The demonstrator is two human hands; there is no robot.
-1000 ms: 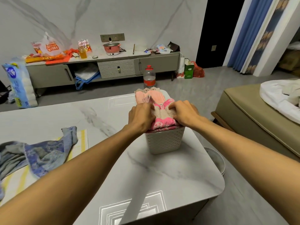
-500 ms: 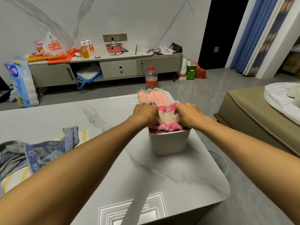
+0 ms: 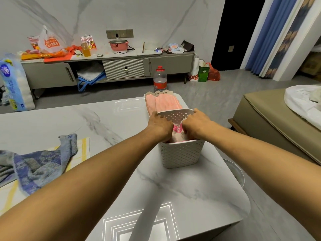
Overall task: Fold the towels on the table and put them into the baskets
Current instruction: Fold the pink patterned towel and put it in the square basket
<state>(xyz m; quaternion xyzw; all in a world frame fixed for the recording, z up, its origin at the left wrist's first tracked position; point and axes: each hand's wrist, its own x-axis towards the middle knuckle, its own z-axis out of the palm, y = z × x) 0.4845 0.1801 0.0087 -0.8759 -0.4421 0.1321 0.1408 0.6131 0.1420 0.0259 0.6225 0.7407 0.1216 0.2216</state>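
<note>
table (image 3: 173, 188) near-left: 1 blue-grey towel (image 3: 38, 167) crumpled over 1 yellow-striped towel (image 3: 82, 146), both unfolded | mid: 1 white basket (image 3: 182, 153) holding 1 folded pink towel (image 3: 177, 133) | left hand (image 3: 160, 126), right hand (image 3: 198, 124): fingers (image 3: 187, 125) curled round it, likely seating it low | just behind: 1 folded peach towel (image 3: 162, 103), probably next

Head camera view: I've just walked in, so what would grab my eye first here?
Centre stage on the marble table, the left hand and right hand curl onto a folded pink towel inside a white perforated basket. Just beyond the basket lies a folded peach towel. A crumpled blue towel sits near the table's left edge.
</note>
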